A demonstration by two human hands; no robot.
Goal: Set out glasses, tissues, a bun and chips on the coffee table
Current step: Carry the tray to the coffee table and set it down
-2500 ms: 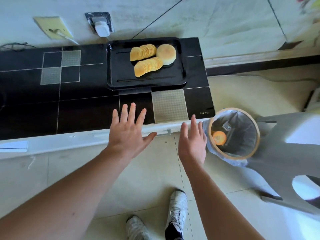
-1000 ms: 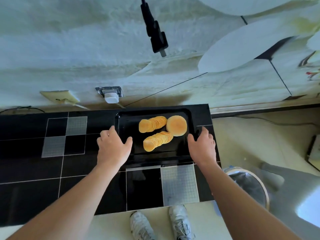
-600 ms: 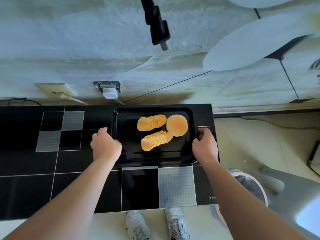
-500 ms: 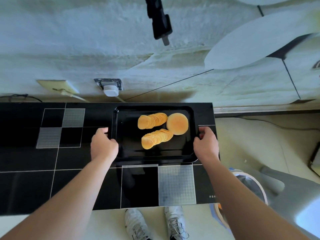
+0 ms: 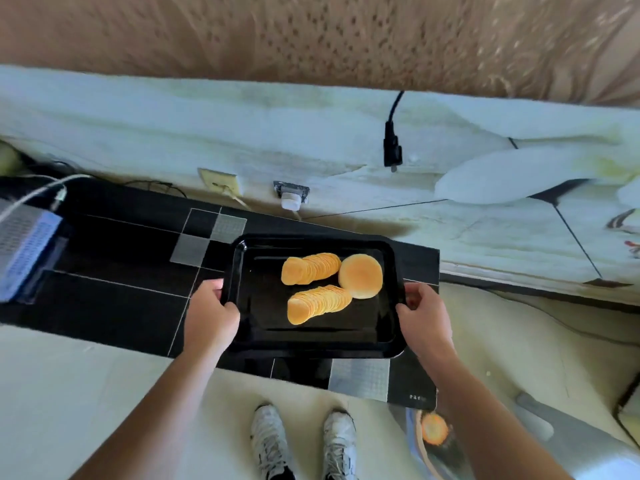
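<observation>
A black rectangular tray (image 5: 263, 327) is held up over the black tiled counter (image 5: 114, 299). On it lie two fanned rows of round chips (image 5: 310, 268) and a pale round bun (image 5: 361, 276) at the right. My left hand (image 5: 211, 317) grips the tray's left rim, thumb on top. My right hand (image 5: 424, 322) grips the right rim the same way. No glasses or tissues are in view.
A grey box with cables (image 5: 24, 247) sits at the counter's left end. Wall sockets (image 5: 291, 197) and a hanging black plug (image 5: 392, 150) are behind. A lined bin (image 5: 436, 434) stands on the floor at the right, beside a grey chair (image 5: 571, 441). My shoes (image 5: 301, 441) are below.
Both hands reached the tray, closed round its side rims and raised it off the counter toward me. The view has swung up and to the left.
</observation>
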